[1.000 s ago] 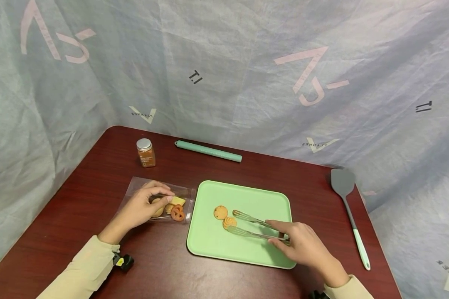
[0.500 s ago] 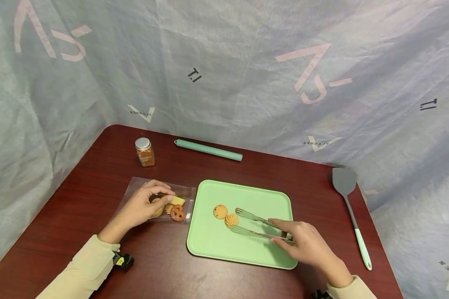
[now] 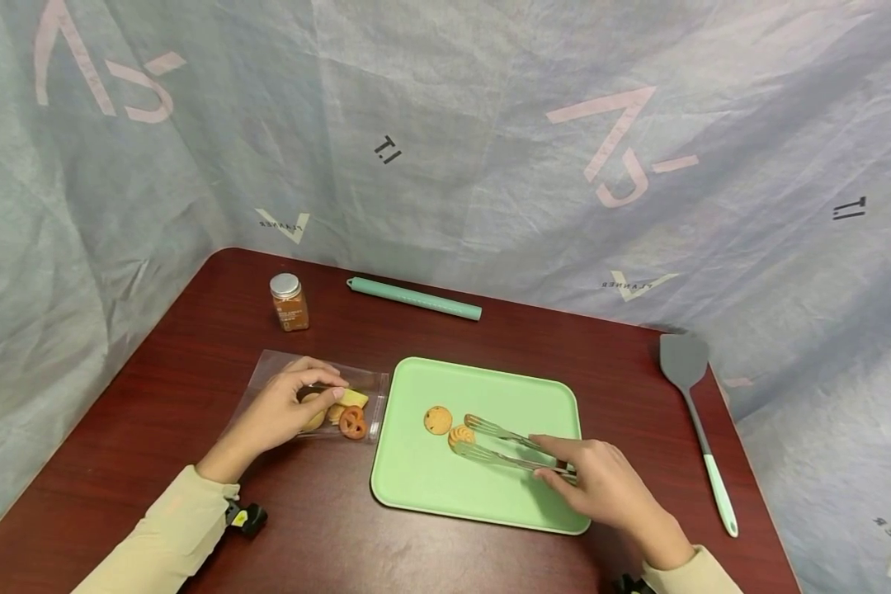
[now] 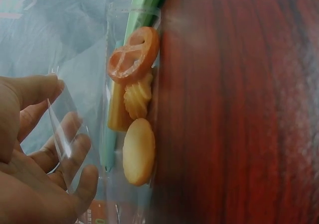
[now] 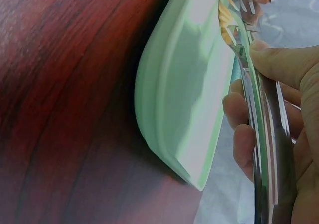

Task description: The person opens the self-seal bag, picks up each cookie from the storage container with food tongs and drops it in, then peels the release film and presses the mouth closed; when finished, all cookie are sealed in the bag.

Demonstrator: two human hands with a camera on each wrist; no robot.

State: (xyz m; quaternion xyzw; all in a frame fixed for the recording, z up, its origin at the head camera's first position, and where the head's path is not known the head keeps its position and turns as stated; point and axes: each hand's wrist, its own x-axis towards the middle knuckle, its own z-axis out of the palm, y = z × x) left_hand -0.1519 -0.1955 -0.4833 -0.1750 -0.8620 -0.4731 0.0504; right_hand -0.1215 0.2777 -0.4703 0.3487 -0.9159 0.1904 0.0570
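My left hand [image 3: 285,404] pinches the upper film of a clear zip bag [image 3: 374,381], lifting it off the contents. Inside lie a pretzel-shaped cookie [image 3: 352,423], a yellow oblong cookie [image 3: 355,398], a swirled cookie [image 4: 138,97] and a plain oval-looking cookie [image 4: 139,152]. My right hand [image 3: 601,487] holds metal tongs [image 3: 493,430] over the light green tray [image 3: 416,487]. The tongs' slotted tips spread around a round swirled cookie [image 3: 460,436]; contact is hard to tell. Touching or close to it is a round speckled cookie [image 3: 438,421].
A spice jar [image 3: 291,305] with a silver lid stands at the back left. Near the back edge lies a long teal tube [image 3: 416,299]. A grey spatula [image 3: 685,363] with a pale green handle lies along the right side. Grey fabric hangs behind the table.
The swirled cookie on the tray has shifted slightly right, away from the tray's left side. The tongs moved a little right, then slightly back left. My left hand stays in place.
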